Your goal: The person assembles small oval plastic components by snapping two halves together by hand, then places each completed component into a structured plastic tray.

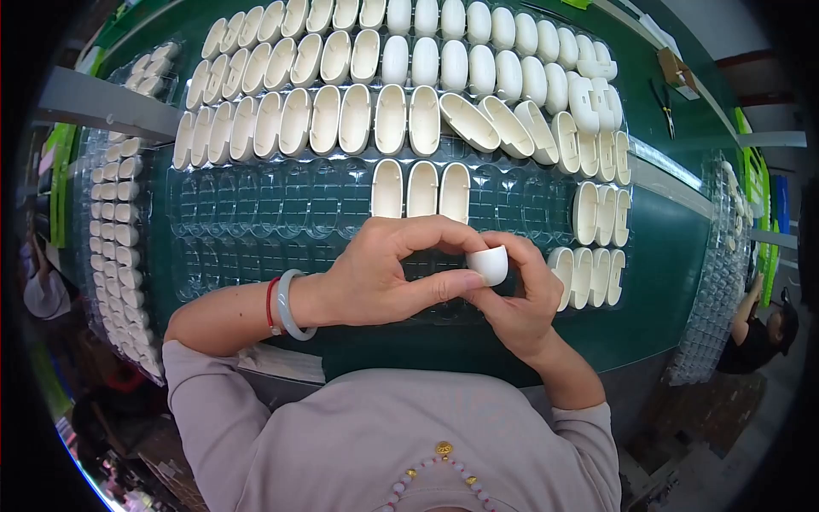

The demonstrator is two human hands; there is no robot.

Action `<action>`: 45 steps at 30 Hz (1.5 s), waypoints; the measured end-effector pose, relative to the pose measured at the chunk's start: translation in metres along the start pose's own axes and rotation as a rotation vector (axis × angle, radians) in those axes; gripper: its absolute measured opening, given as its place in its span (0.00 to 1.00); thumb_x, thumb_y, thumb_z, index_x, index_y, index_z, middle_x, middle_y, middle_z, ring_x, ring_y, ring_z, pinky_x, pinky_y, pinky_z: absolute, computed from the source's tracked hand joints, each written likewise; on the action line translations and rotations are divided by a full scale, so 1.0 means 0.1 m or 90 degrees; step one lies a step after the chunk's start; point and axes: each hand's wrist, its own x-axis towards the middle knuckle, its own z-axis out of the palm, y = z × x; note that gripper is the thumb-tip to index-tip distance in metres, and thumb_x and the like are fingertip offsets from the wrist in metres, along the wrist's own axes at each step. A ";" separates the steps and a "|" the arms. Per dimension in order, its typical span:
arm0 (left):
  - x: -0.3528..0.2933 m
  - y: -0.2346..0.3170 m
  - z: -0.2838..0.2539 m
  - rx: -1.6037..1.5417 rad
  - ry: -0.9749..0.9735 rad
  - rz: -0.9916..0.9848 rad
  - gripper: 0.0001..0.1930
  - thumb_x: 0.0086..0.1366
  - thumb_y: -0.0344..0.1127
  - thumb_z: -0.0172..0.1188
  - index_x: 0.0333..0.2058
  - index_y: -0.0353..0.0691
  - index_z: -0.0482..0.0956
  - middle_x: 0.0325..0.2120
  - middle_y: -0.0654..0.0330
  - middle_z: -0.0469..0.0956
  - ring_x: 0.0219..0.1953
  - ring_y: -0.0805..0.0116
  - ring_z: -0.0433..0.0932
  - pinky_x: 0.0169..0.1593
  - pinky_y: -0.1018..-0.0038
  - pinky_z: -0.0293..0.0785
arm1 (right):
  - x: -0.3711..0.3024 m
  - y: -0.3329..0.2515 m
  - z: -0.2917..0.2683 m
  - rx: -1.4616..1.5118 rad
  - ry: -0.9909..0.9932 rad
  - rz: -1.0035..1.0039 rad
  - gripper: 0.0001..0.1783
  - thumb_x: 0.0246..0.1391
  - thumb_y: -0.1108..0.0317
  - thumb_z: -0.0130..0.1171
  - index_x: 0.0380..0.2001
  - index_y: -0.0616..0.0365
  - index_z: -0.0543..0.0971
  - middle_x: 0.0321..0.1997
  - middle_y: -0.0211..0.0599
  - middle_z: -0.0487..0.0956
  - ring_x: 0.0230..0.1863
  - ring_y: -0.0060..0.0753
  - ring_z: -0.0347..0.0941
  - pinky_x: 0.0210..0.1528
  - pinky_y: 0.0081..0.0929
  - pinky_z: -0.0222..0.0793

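Observation:
Just above the table's near side, I hold a white rounded plastic shell, with one curved end turned toward me. My left hand pinches it from the left between thumb and fingers. From the other side, my right hand grips it too, thumb underneath and fingers curled behind. Most of the shell's far part is hidden by my fingers. Beyond my left hand stand three cream open shells in a clear plastic tray. A short group of similar shells lies right of my right hand.
Rows of cream open shells and closed white shells fill the far trays. Stacked shells line the left side. Pliers and a cardboard box lie far right, near stacked clear trays. Another person is at right.

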 end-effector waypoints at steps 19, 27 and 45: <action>0.02 0.05 -0.10 -0.173 0.000 -0.159 0.10 0.55 0.25 0.59 0.37 0.34 0.71 0.42 0.56 0.73 0.46 0.71 0.72 0.52 0.73 0.68 | 0.03 0.01 -0.06 -0.088 0.069 -0.128 0.30 0.32 0.73 0.72 0.43 0.63 0.72 0.43 0.43 0.72 0.43 0.39 0.71 0.38 0.24 0.71; 0.05 0.02 -0.03 -0.363 -0.119 -0.290 0.13 0.65 0.28 0.50 0.47 0.33 0.69 0.45 0.58 0.71 0.48 0.75 0.70 0.52 0.78 0.68 | 0.01 0.02 -0.20 0.071 0.013 -0.111 0.38 0.34 0.67 0.71 0.50 0.66 0.66 0.55 0.47 0.61 0.49 0.34 0.71 0.49 0.26 0.71; 0.05 -0.05 0.05 -0.311 -0.165 -0.272 0.20 0.70 0.46 0.39 0.49 0.36 0.66 0.39 0.65 0.69 0.39 0.81 0.67 0.45 0.82 0.65 | 0.02 -0.07 -0.03 -0.040 0.122 -0.161 0.29 0.31 0.70 0.74 0.40 0.64 0.74 0.46 0.46 0.70 0.40 0.35 0.72 0.37 0.24 0.74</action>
